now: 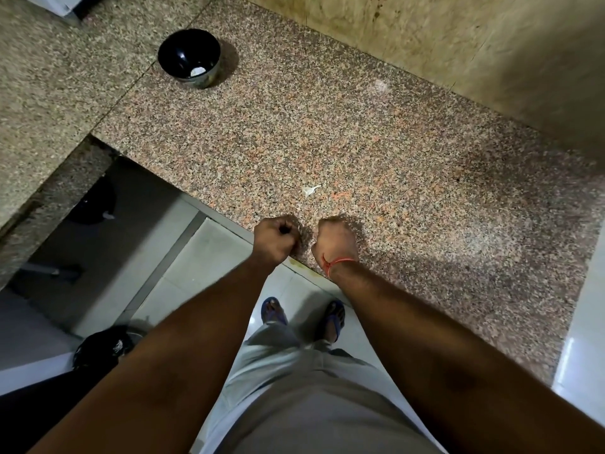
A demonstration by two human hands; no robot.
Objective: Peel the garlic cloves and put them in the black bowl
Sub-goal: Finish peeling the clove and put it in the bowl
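- Your left hand and right hand are fisted at the near counter edge; contents hidden
- The black bowl sits far left, nearer your left hand

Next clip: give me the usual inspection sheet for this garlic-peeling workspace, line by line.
Surface: speckled granite counter, a faint smudge near the wall.
Job's things: black bowl at the far left, upright, one pale piece inside, probably peeled garlic.
Clutter: white peel scrap beyond the hands.
Hands: left hand and right hand at the counter's near edge, fingers curled; contents hidden.
Cables: nothing seen.
Surroundings: pale tiled floor, blue sandals, red wrist thread.
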